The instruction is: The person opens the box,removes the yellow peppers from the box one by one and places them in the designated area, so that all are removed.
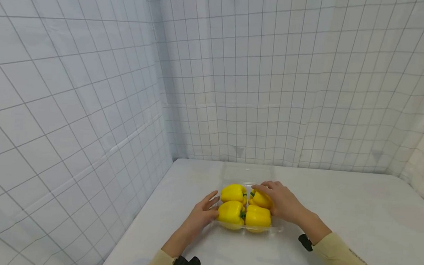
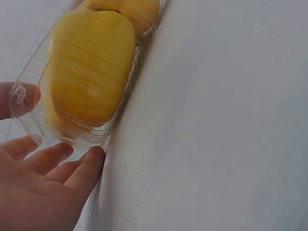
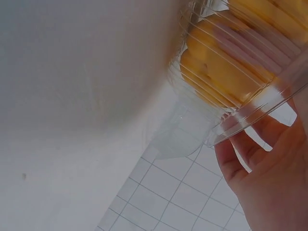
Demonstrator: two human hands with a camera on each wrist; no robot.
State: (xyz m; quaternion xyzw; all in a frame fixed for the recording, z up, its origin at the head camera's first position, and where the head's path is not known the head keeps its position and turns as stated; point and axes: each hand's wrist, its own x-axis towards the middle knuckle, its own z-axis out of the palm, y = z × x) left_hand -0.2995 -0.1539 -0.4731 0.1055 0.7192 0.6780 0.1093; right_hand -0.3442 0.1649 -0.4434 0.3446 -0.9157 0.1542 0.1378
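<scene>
Several yellow bell peppers (image 1: 231, 213) lie in two rows in a clear plastic clamshell box (image 1: 244, 227), its lid (image 1: 247, 173) folded back behind them. My left hand (image 1: 202, 214) rests against the box's left side. In the left wrist view, its spread fingers touch the ribbed end wall and the thumb is at the rim. My right hand (image 1: 286, 202) reaches over the right side and grips the back right bell pepper (image 1: 260, 199). Some of its fingers show through the plastic in the right wrist view; others are by the rim.
The box stands on a white table (image 1: 338, 205). White cloth walls with grid lines (image 1: 254, 90) enclose the table at the back and sides. Black straps (image 1: 187, 264) sit on both wrists.
</scene>
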